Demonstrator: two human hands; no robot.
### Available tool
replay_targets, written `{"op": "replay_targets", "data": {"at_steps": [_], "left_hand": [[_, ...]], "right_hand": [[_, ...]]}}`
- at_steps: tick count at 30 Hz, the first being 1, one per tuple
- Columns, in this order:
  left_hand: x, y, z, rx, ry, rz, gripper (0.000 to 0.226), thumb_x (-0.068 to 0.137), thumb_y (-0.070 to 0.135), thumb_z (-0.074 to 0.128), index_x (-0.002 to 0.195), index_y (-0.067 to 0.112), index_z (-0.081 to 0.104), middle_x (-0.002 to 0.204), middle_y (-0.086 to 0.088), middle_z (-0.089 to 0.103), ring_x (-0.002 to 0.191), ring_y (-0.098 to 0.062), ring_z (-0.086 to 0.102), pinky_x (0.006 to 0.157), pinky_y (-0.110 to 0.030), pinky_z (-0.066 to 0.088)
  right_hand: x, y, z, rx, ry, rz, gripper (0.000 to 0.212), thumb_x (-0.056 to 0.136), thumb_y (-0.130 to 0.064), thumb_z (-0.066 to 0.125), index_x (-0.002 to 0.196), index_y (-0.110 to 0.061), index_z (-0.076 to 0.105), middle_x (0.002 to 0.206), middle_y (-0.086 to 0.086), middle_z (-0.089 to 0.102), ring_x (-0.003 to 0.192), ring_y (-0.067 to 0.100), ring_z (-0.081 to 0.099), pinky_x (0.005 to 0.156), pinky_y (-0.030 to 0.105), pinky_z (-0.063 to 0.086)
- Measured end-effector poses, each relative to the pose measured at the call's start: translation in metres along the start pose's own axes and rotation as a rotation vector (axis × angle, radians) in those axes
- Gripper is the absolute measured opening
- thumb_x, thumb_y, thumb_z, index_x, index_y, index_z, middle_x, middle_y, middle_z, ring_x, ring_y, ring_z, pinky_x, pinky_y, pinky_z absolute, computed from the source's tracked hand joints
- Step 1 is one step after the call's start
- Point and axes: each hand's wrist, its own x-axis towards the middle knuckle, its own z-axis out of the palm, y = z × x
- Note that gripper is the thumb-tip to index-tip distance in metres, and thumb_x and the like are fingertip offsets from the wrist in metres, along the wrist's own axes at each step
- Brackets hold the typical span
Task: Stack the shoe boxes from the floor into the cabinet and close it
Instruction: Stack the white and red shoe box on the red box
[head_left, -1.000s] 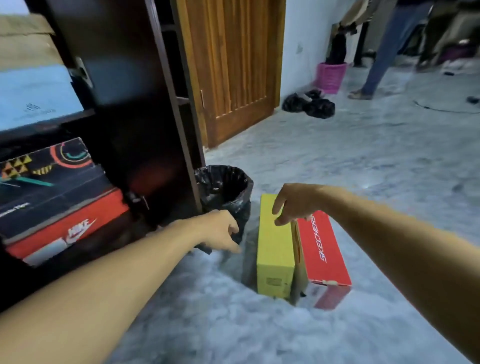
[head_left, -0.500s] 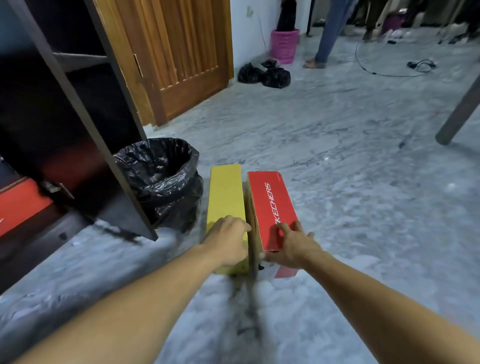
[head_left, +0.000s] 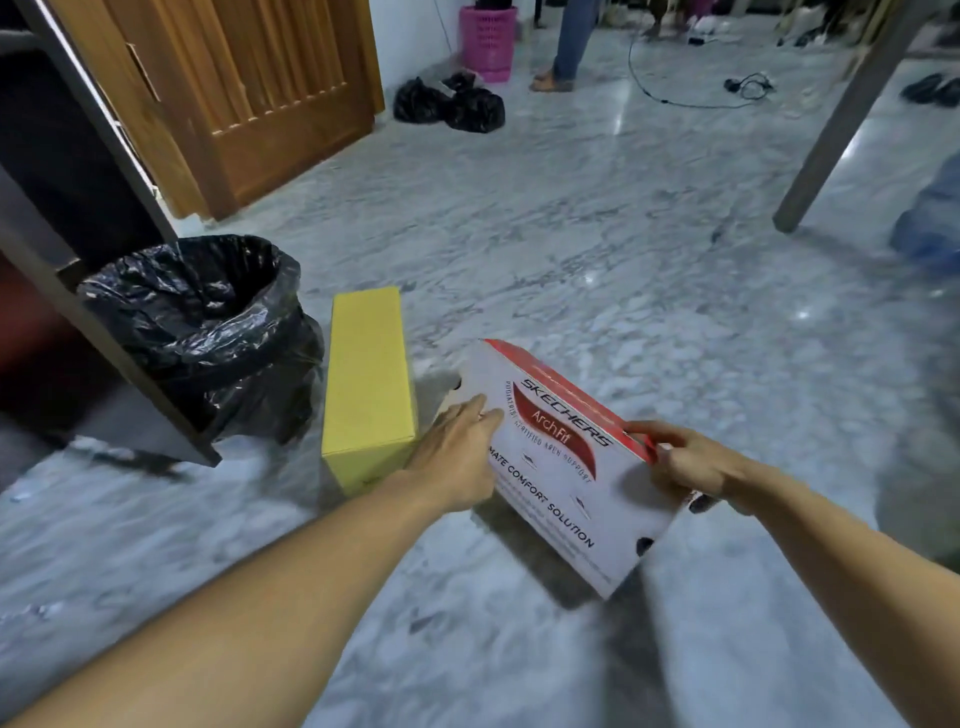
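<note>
Down on the marble floor (head_left: 597, 218), at the person's knees, the step in hand looks like lifting the Skechers box (head_left: 566, 467) and carrying it to the dark cabinet (head_left: 67, 171) at the left edge of view, whose door (head_left: 104, 291) stands open. Largest in the way is that door panel itself, which juts out between the boxes and the shelves; I judge the box should swing round its free edge rather than across it. Just beside the door sits a bin lined with a black bag (head_left: 202, 332), touching or nearly touching the yellow box (head_left: 369, 384), which rests on the floor to the left of the lifted one and waits its turn. The Skechers box is tilted, white face up, its far corner raised and its near corner low over the floor. The left hand (head_left: 457, 457) lies on its left side with fingers fairly straight, pressing rather than curling; the right hand (head_left: 691, 462) pinches the red lid edge. A lid-only pinch may let the lid pull off, so shifting a hand under the base would be safer. Farther off stand a wooden door (head_left: 270, 93), black bags (head_left: 449, 106), a pink basket (head_left: 488, 41), someone's legs (head_left: 569, 47) and a loose cable (head_left: 691, 98).
</note>
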Motion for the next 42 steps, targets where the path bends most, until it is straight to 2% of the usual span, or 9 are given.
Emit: {"op": "replay_targets", "data": {"at_steps": [6,12,18,23,26,29,32,36,42], "left_hand": [[0.011,0.004,0.038,-0.038,-0.201,-0.162,0.128,0.061,0.041,0.084,0.153,0.023,-0.003,0.159,-0.007,-0.022,0.149,-0.032,0.001,0.118,-0.052,0.014],[0.014,0.015,0.048,-0.018,-0.133,-0.149,0.111,0.067,0.042,0.081,0.153,0.019,0.014,0.158,-0.012,0.006,0.145,-0.031,0.011,0.117,-0.043,0.014],[0.038,0.011,0.043,-0.083,-0.078,-0.198,0.097,0.059,0.041,0.085,0.138,0.014,0.036,0.129,-0.01,0.026,0.125,-0.035,0.032,0.109,-0.043,0.031],[0.037,0.008,0.043,-0.07,-0.045,-0.194,0.095,0.052,0.042,0.089,0.127,0.016,0.038,0.131,-0.006,0.025,0.122,-0.028,0.028,0.097,-0.037,0.035],[0.03,0.005,0.049,-0.072,-0.121,-0.174,0.114,0.055,0.042,0.089,0.145,0.022,0.021,0.147,-0.005,0.024,0.131,-0.031,0.028,0.104,-0.041,0.035],[0.022,0.006,0.059,-0.229,-0.205,-0.201,0.135,0.053,0.039,0.088,0.148,0.043,-0.008,0.149,0.005,0.04,0.134,-0.034,0.037,0.105,-0.043,0.038],[0.017,0.012,0.06,-0.402,-0.165,-0.218,0.125,0.059,0.022,0.088,0.15,0.04,0.005,0.127,0.01,0.058,0.118,-0.022,0.052,0.088,-0.024,0.042],[0.012,0.021,0.046,-0.526,-0.122,-0.24,0.099,0.062,0.007,0.085,0.142,0.03,0.031,0.111,0.011,0.057,0.107,-0.016,0.054,0.077,-0.02,0.038],[0.01,0.035,-0.002,-0.352,0.013,-0.183,0.111,0.062,0.019,0.087,0.151,0.025,0.022,0.135,-0.005,0.042,0.129,-0.027,0.043,0.097,-0.028,0.039]], "right_hand": [[0.0,0.065,-0.023,0.042,0.042,-0.008,0.066,0.065,-0.001,0.04,0.085,-0.057,0.069,0.091,0.003,0.072,0.073,0.019,0.057,0.065,0.035,0.051],[0.001,0.099,-0.008,0.19,0.379,0.037,0.077,0.055,-0.017,0.078,0.129,-0.013,0.057,0.126,0.012,0.059,0.093,0.025,0.065,0.08,0.044,0.057],[-0.032,0.074,0.037,-0.202,0.549,-0.005,0.06,0.072,-0.061,0.067,0.113,-0.018,0.058,0.127,0.006,0.048,0.11,0.031,0.057,0.084,0.038,0.048],[-0.036,0.09,0.059,-0.272,0.176,-0.055,0.145,0.044,-0.075,0.076,0.149,-0.011,-0.002,0.157,0.007,-0.023,0.14,0.032,0.031,0.1,0.041,0.044],[-0.032,0.111,0.054,-0.285,0.283,-0.048,0.136,0.062,-0.05,0.083,0.149,-0.026,-0.019,0.15,0.011,-0.04,0.141,0.036,0.03,0.1,0.041,0.045],[-0.029,0.122,0.05,-0.184,0.355,0.018,0.13,0.063,-0.035,0.083,0.147,-0.035,-0.016,0.156,0.023,-0.006,0.126,0.046,0.045,0.094,0.044,0.048],[-0.028,0.127,0.048,-0.01,0.416,-0.064,0.117,0.052,-0.025,0.085,0.139,-0.031,0.007,0.123,0.008,0.053,0.097,0.032,0.058,0.077,0.043,0.052],[-0.034,0.123,0.038,-0.034,0.409,-0.096,0.115,0.057,-0.021,0.086,0.143,-0.029,0.011,0.12,0.004,0.053,0.1,0.03,0.054,0.078,0.038,0.048],[-0.048,0.084,-0.012,-0.068,0.48,-0.194,0.097,0.065,-0.02,0.086,0.147,-0.025,0.034,0.14,0.011,0.048,0.128,0.031,0.047,0.102,0.038,0.041]]}}
